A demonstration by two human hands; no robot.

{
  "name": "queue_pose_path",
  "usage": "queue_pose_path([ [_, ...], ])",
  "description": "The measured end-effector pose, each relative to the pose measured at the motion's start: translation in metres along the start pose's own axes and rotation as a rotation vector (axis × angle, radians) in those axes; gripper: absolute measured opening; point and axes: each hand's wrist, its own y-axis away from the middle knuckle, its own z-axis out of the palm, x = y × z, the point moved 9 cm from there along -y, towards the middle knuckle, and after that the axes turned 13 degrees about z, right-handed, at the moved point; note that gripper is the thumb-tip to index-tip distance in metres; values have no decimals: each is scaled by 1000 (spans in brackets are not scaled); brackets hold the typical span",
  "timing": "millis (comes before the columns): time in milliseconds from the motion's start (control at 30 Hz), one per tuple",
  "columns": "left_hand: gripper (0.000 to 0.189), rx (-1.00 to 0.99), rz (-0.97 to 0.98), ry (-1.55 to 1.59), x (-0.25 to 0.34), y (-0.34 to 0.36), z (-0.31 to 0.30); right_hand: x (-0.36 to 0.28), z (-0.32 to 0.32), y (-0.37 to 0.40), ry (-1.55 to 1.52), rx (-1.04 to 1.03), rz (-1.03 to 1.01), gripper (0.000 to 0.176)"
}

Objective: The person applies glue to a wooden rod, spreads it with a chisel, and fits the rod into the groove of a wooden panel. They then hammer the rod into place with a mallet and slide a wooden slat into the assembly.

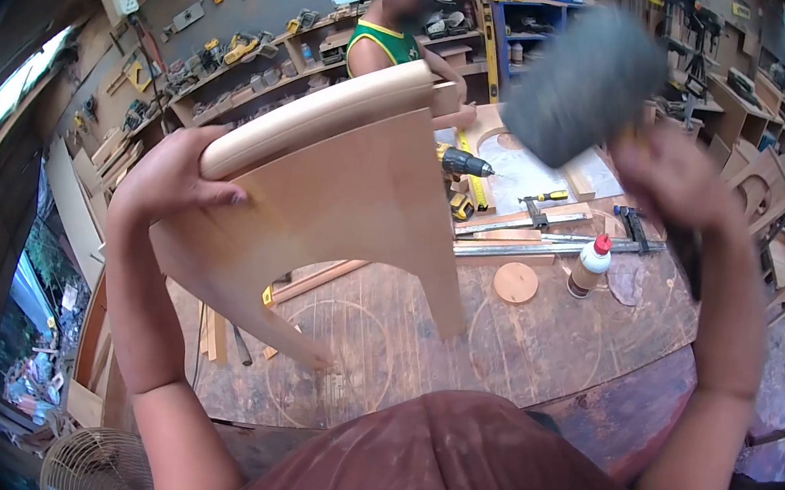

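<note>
A dark mallet (583,87), smeared by motion, is raised at the upper right, with my right hand (670,176) closed around its handle. My left hand (171,174) grips the near left end of a pale wooden panel (341,185), its thumb lying against the panel's face. Along the panel's top edge runs a thick rounded wooden rail (320,114). The panel stands tilted on the workbench on two legs with an arched cutout between them. The mallet head is apart from the rail, to its right.
On the workbench (496,361) are a glue bottle (590,267) with a red cap, a wooden disc (515,283), bar clamps (552,221) and a drill (464,162). A co-worker (389,34) stands across the bench. A fan (101,466) is at lower left.
</note>
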Motion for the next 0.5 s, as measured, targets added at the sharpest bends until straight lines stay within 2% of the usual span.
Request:
queue_pose_path([
  [33, 65, -37, -54, 1, -5, 1, 2, 47, 23, 7, -36, -163, 113, 42],
  [67, 65, -51, -62, -6, -5, -1, 6, 95, 44, 18, 38, -138, 270, 41],
  [100, 68, -6, -68, 105, -5, -6, 9, 129, 66, 29, 11, -77, 286, 39],
  [133, 70, 37, -81, 206, -1, -11, 8, 176, 107, 35, -6, -293, 343, 41],
  [200, 70, 16, -43, 66, 28, -47, 9, 238, 168, 49, -74, -314, 279, 36],
  [233, 69, -44, -90, 6, 35, -65, 13, 269, 204, 54, -145, -340, 222, 36],
  [267, 67, -103, -136, -51, 40, -81, 18, 288, 228, 61, -215, -366, 167, 37],
  [333, 67, -88, -151, -43, 52, -108, 24, 297, 249, 69, -185, -523, 267, 34],
  [467, 68, -68, -161, 10, 65, -131, 29, 345, 294, 60, -13, -625, 127, 31],
  [500, 70, -75, -205, 22, 64, -130, 30, 350, 300, 56, -55, -710, 173, 31],
])
